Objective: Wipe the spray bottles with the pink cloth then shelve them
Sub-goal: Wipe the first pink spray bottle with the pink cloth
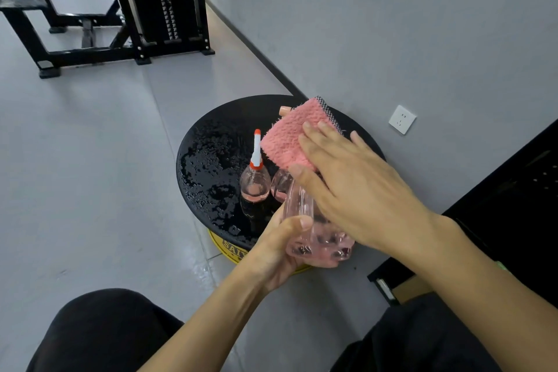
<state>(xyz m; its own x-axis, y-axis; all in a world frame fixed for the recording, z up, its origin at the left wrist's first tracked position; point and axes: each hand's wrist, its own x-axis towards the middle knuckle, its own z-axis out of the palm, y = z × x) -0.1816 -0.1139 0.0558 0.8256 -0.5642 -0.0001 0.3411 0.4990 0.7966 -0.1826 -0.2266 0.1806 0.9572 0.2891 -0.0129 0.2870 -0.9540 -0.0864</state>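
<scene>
My left hand (279,248) grips the base of a clear pink spray bottle (305,220), tilted away from me. My right hand (353,187) holds the pink cloth (287,137) wrapped over the bottle's top, thumb under the cloth and fingers over it. An orange nozzle tip (283,110) pokes out past the cloth. A second spray bottle (255,181) with a white and orange nozzle stands upright on the round black top (211,160). A third bottle (279,186) stands beside it, mostly hidden by my hand.
The black top is wet with droplets and sits on a yellow base (226,246) against the grey wall. A black shelf unit (513,205) stands at the right. A weight machine (157,6) is at the far back left. A wall socket (402,119) is nearby.
</scene>
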